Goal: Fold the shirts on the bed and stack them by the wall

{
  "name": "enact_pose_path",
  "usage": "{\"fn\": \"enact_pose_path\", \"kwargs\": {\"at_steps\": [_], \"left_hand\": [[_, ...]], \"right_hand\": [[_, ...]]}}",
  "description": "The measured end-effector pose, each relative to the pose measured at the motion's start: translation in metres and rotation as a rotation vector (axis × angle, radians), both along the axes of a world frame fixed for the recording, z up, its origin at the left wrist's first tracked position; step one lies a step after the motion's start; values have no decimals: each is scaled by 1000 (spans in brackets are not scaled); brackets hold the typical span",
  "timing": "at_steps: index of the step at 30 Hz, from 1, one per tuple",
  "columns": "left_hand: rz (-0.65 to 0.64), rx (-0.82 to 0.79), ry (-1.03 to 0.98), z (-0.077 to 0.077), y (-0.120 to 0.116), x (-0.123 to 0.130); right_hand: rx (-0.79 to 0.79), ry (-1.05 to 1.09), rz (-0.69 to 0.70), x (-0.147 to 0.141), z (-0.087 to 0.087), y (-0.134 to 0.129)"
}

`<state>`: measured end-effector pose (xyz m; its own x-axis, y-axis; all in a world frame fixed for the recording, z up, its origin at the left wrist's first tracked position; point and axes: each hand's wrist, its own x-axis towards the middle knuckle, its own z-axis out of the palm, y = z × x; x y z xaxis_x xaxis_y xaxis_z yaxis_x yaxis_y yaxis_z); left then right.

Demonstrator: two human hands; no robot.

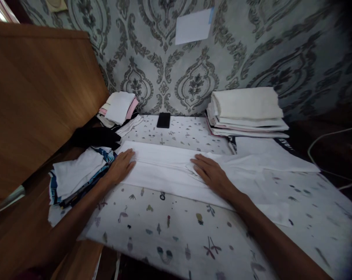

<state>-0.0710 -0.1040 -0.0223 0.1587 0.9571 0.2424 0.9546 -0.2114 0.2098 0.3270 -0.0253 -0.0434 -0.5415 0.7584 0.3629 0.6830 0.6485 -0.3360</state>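
Note:
A white garment lies across the table, folded into a long strip on its left part and spread loosely toward the right. My left hand rests flat on the strip's left end, fingers stretched out. Farther right, my right hand presses flat on the cloth where the strip meets the looser part, fingers extended. Neither hand grips the cloth. Beyond the loose part lies more white fabric with a dark lettered band.
A stack of folded cloths stands at the back right. Folded clothes and a smaller pile lie left, beside a wooden panel. A black phone-like object lies near the wall on the patterned tablecloth. A cable hangs right.

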Motion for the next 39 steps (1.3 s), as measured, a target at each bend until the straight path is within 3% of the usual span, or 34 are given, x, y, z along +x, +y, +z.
{"fn": "enact_pose_path", "kwargs": {"at_steps": [3,8,12,15,19,22,27,33,36,39], "left_hand": [[122,18,-128,8,7,-9],[458,-218,-256,36,39,-33],[521,-307,-276,49,60,-43],[544,-358,-269,55,66,-43],[531,-409,-239,62,65,-39],[518,-436,-237,64,64,-36],[525,-427,-245,59,64,-33],[479,-373,-225,63,63,-23],[429,-319,-207,76,66,-7],[343,-252,-218,92,71,29]], "right_hand": [[0,-4,-2,0,0,0],[8,15,2,-1,4,-1],[20,52,45,-23,25,-19],[-56,88,197,-63,41,-44],[-254,198,461,-126,48,-74],[-394,344,511,-162,43,-82],[-698,724,300,-198,39,-72],[-1428,1384,9,-225,43,-56],[-1599,1514,11,-221,46,-53],[-1640,1597,78,-204,51,-50]]}}
